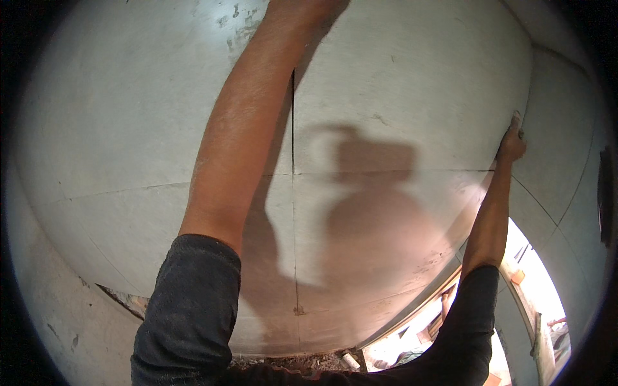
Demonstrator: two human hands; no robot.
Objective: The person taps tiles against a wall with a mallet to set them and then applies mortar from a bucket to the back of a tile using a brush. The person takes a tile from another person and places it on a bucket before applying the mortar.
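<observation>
Large pale grey tiles (412, 83) cover the wall in front of me, with thin dark seams between them. My left arm reaches up across the middle seam. Only the wrist end of my left hand (322, 6) shows at the top edge, and its fingers are out of sight. Out to the right, my right hand (513, 147) is at the right edge of the upper right tile. Its fingers look curled in, with one pale-tipped digit pointing up along that edge. Whether anything small is in it cannot be made out.
The shadow of my head and arm falls across the tiles. Rubble (309, 362) lies along the wall's foot. At lower right a bright opening with a wooden frame (524, 302) shows cluttered things beyond. Another tiled wall (560, 128) meets this one at right. A dark gap (122, 301) breaks the lower left.
</observation>
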